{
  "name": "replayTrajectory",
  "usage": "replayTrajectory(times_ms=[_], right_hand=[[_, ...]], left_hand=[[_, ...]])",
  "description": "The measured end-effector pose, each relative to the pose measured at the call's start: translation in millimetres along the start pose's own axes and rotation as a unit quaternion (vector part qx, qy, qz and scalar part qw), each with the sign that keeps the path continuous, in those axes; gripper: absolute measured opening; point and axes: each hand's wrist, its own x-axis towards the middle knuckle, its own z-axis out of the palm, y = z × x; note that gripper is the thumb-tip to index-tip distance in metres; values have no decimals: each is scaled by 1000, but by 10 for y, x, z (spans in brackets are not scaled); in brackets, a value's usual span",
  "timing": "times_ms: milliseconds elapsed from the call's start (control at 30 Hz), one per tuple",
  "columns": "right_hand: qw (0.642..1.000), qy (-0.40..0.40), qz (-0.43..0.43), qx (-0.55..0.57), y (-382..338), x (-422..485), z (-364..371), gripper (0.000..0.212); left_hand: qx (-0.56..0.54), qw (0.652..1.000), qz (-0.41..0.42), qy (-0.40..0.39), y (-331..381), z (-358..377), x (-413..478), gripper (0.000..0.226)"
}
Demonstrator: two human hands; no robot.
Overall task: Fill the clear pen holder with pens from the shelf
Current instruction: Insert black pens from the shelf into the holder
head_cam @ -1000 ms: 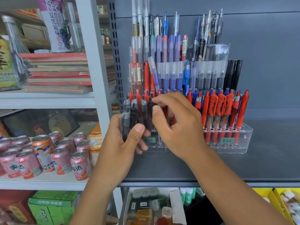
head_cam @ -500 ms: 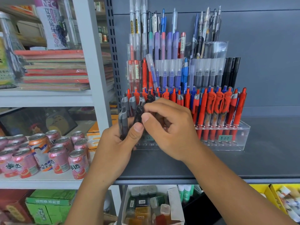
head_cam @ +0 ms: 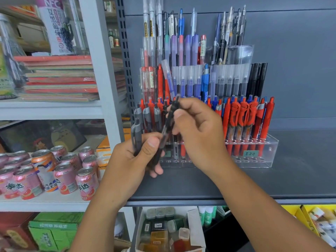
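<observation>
The right hand (head_cam: 198, 135) has drawn a black pen (head_cam: 170, 120) up, tilted, from the gray pens (head_cam: 137, 133) in the left hand (head_cam: 131, 166).

The dark pen (head_cam: 168, 124) pinched by the right hand (head_cam: 198, 135) is smeared by motion blur. Its lower end is lost behind the left hand (head_cam: 132, 164), whose fist also hides the lower halves of the grey pens (head_cam: 136, 135), so their number cannot be told. The right hand covers the middle of the near row in the clear pen holder (head_cam: 269, 151), and the tall white pens (head_cam: 151, 15) at the far top are cut off by the upper edge.
</observation>
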Motion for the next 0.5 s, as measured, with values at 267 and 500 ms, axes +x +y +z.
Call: replayTrajectory(times_ms=[267,500], right_hand=[[984,131,2,117,-40,108,-68,21],[983,172,-51,42,-40,125,-153,26]], left_hand=[[-31,999,-15,6,7,-5,-6,24],[-41,999,-18,-13,36,-12,-16,49]])
